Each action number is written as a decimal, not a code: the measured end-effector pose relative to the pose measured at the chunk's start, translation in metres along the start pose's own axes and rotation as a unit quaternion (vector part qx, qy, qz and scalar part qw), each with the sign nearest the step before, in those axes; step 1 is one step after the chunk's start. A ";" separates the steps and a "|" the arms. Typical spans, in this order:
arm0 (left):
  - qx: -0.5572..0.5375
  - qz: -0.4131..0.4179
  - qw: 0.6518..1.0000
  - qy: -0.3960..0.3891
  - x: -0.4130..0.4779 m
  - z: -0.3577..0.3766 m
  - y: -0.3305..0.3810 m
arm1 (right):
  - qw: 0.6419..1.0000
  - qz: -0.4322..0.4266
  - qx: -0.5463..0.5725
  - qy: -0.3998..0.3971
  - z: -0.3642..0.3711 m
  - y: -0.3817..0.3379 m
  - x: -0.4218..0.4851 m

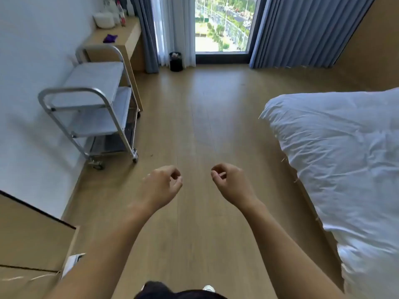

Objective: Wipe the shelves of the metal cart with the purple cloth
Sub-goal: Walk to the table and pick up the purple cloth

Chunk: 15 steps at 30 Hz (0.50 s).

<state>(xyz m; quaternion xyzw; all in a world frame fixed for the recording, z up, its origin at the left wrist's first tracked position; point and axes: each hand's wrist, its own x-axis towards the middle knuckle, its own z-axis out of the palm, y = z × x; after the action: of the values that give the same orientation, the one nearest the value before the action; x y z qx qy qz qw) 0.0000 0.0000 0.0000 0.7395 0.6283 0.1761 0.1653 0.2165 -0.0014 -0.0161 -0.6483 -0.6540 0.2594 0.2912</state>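
Observation:
A metal cart (90, 108) with three shelves stands on wheels against the left wall. Beyond it, a crumpled purple cloth (110, 38) lies on a wooden desk (127, 39). My left hand (163, 182) and my right hand (230, 180) hang in front of me over the wooden floor, well short of the cart. The fingers of both are loosely curled and hold nothing.
A bed with a white duvet (345, 158) fills the right side. A black bin (176, 61) stands by the window and grey curtains (302, 29). White bottles and a pot (104, 19) sit at the desk's far end. A wooden cabinet (26, 238) juts in at the lower left.

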 end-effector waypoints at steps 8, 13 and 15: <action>0.016 0.023 0.996 -0.081 -0.015 0.025 -0.010 | 0.998 0.019 -0.034 -0.047 0.026 0.018 -0.009; 0.021 0.005 0.995 -0.095 0.009 0.028 -0.034 | 0.996 0.022 -0.048 -0.073 0.044 0.018 0.020; 0.028 0.004 0.995 -0.094 0.030 0.028 -0.045 | 0.996 0.021 -0.048 -0.078 0.051 0.014 0.043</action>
<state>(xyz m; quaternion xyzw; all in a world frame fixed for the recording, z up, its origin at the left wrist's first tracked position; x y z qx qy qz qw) -0.0215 0.0359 -0.0439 0.7597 0.6116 0.0888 0.2021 0.1903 0.0435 -0.0594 -0.6530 -0.6725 0.2840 0.2019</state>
